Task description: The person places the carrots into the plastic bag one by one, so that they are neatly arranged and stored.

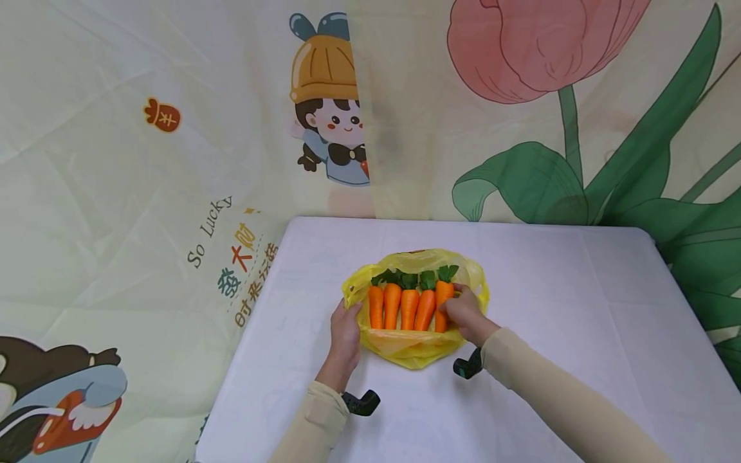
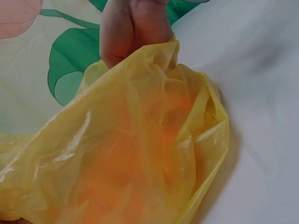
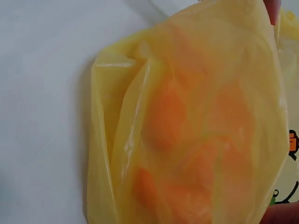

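Note:
A yellow plastic bag [image 1: 399,350] lies on the table with its mouth spread wide. Inside it, several orange carrots [image 1: 409,308] with green leafy tops stand side by side in a row. My left hand [image 1: 345,337] grips the bag's left edge. At the other side, my right hand [image 1: 467,314] reaches over the rim and holds the rightmost carrot [image 1: 444,292], thumb on its front. Both wrist views show the thin yellow bag [image 2: 140,130] from outside, with orange shapes showing through it. Most of each hand's fingers are hidden there.
The white-covered table [image 1: 567,289] extends around the bag. A printed cloth backdrop [image 1: 405,128] with a large tulip and a cartoon figure hangs behind it and runs down the left side. A black wrist device [image 1: 361,403] sits on each wrist.

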A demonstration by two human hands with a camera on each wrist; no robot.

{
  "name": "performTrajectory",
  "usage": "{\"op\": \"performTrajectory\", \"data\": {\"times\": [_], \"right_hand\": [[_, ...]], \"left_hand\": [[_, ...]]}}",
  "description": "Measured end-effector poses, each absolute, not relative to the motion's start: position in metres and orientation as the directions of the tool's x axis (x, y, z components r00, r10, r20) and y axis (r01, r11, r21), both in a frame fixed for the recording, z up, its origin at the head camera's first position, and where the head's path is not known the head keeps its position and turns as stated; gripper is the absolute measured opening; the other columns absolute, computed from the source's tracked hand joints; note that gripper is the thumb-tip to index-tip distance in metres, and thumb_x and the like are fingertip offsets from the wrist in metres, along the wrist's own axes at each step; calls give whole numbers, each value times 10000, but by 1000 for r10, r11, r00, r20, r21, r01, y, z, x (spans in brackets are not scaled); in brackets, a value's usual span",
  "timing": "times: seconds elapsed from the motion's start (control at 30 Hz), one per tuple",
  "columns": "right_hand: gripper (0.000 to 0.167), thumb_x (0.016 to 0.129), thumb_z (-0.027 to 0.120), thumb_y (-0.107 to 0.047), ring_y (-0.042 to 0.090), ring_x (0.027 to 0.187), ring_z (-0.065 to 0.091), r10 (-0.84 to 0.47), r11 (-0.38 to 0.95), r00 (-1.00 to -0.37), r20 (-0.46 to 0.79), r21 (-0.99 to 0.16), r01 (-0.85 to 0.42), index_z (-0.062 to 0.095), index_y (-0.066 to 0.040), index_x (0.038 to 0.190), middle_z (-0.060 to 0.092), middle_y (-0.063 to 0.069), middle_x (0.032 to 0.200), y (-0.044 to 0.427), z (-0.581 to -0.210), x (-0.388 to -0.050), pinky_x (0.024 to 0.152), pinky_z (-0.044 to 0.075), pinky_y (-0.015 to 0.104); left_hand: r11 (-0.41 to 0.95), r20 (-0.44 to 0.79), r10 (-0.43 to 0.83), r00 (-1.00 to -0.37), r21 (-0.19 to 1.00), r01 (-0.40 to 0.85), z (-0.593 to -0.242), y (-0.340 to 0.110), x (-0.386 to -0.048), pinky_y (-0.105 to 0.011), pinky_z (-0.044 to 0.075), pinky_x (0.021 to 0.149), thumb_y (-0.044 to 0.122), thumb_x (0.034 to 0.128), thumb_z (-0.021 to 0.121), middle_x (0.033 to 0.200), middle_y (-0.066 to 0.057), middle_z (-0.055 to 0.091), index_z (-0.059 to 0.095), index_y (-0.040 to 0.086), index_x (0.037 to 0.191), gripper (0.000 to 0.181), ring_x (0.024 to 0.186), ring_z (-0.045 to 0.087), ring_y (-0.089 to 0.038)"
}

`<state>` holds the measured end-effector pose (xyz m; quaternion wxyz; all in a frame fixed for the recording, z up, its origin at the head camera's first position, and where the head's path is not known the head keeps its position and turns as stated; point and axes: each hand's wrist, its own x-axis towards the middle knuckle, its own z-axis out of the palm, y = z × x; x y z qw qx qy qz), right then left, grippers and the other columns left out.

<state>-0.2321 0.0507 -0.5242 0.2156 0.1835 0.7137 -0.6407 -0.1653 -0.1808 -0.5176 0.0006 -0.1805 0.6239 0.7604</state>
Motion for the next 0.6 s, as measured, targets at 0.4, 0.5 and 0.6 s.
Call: {"op": "performTrajectory", "data": {"times": [0.4, 0.5, 0.6], "right_hand": [[727, 863, 626, 34, 378, 1294, 457, 12, 515, -939, -344, -803, 301, 316, 109, 1516, 397, 274, 1513, 51, -534, -232, 1083, 437, 502], [716, 870, 674, -27, 399, 1326, 449, -20, 625, -959, -284, -752, 210, 352, 135, 1489, 397, 280, 1516, 52, -535, -231, 1111, 404, 504], [721, 885, 718, -104, 419, 1358, 424, -58, 707, -967, -250, -693, 137, 381, 137, 1475, 379, 284, 1526, 53, -536, -231, 1135, 371, 509]], "left_hand": [[-208, -250, -218, -943, 956, -205, -516, -181, -163, -416, 232, 1216, 160, 1067, 368, 1596, -28, 352, 319, 80, 1575, 517, 1476, 288, -208], [-203, -252, -219, -943, 957, -208, -516, -181, -163, -418, 231, 1217, 163, 1068, 366, 1599, -27, 348, 318, 84, 1576, 517, 1478, 286, -209], [-192, -251, -213, -944, 958, -211, -517, -182, -163, -430, 228, 1217, 165, 1070, 363, 1602, -38, 347, 319, 83, 1576, 515, 1480, 284, -219]]}}
